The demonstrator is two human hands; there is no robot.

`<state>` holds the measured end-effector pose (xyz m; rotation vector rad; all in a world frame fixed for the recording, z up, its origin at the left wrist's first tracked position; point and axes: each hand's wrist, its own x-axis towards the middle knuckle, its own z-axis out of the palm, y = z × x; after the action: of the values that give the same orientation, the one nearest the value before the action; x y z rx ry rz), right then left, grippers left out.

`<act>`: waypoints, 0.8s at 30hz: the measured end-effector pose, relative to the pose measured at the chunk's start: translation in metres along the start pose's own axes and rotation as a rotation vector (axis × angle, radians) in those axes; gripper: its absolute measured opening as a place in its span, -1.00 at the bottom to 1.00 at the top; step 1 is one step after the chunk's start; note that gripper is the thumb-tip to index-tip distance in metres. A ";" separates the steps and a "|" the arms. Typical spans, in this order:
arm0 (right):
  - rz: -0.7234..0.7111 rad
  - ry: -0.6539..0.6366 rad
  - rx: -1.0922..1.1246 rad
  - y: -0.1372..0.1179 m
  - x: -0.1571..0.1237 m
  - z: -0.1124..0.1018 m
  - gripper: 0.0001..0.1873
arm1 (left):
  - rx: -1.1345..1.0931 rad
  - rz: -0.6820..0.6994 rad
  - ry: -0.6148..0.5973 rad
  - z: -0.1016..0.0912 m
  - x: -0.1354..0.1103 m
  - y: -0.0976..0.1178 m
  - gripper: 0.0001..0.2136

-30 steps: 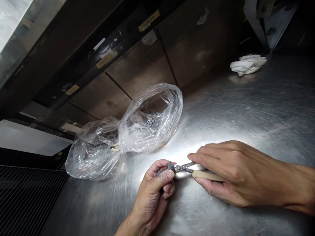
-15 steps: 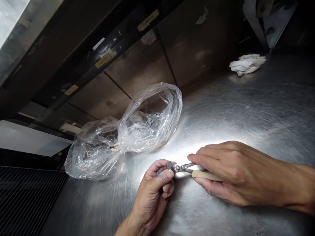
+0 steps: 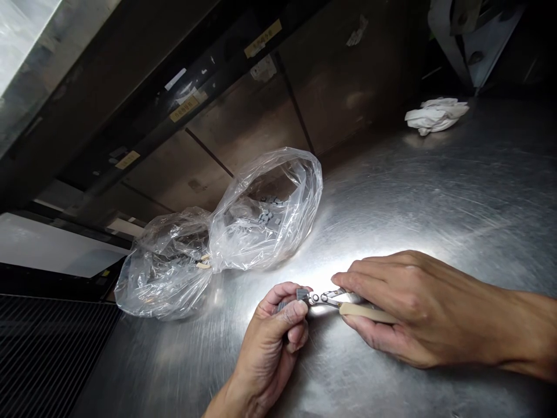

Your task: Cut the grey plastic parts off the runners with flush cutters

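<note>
My left hand [image 3: 274, 342] pinches a small grey part [image 3: 301, 294] between thumb and fingers, low over the steel table [image 3: 435, 191]. My right hand [image 3: 404, 307] is wrapped round small pliers [image 3: 343, 304] with cream handles, and the metal jaws meet the grey part. Both hands rest in a bright patch of light near the table's front.
A clear plastic bag [image 3: 265, 215] with several small grey parts lies behind the hands, joined to a second crumpled bag [image 3: 163, 267] at its left. A crumpled white cloth [image 3: 435, 114] lies at the far right. Dark panels with labels rise behind; a ribbed black mat [image 3: 47, 354] is at left.
</note>
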<state>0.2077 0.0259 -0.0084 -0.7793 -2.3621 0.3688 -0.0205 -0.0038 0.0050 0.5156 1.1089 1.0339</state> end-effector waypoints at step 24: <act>0.005 -0.007 -0.010 0.000 0.003 -0.001 -0.80 | -0.001 0.003 0.010 -0.001 -0.001 0.000 -0.78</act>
<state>0.2067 0.0276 -0.0059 -0.7900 -2.3707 0.3631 -0.0219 -0.0048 0.0048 0.5121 1.1163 1.0403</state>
